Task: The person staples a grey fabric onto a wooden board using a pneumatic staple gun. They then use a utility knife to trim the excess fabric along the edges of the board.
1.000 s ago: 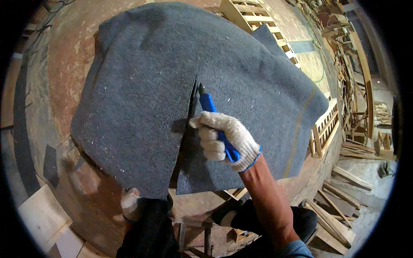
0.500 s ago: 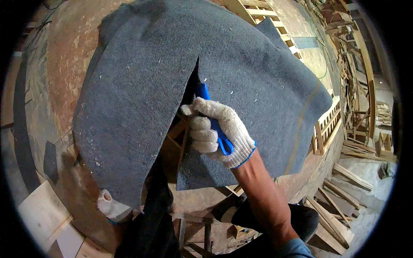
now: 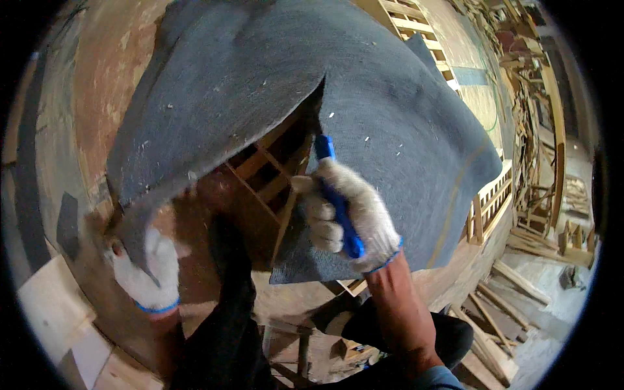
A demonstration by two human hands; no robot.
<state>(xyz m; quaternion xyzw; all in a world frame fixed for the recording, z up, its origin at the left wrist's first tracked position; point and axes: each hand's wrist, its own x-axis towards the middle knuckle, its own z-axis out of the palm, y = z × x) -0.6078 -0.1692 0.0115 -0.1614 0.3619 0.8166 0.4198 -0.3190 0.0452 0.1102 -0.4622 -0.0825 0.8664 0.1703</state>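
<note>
A large sheet of grey ribbed carpet (image 3: 227, 71) is split by a long slit that runs from its near edge to a point near the middle. My right hand (image 3: 354, 211), in a white knit glove with blue trim, is closed around a blue-handled knife (image 3: 325, 147). The knife's front end is at the slit's right edge, just below its tip; its blade is hard to make out. At the lower left, my gloved left hand (image 3: 156, 266) grips the near corner of the carpet's left part, which is lifted and slightly blurred.
Through the slit a slatted wooden frame (image 3: 263, 169) shows beneath the carpet. More pale wooden slats (image 3: 494, 195) stick out at its right side. Wooden boards (image 3: 58, 305) lie at the lower left, and loose timber strips (image 3: 494, 325) are scattered at the right. My legs are below.
My left hand has moved right and up with the carpet's left corner, widening the slit. The slit's tip and the knife in my right hand now appear farther right.
</note>
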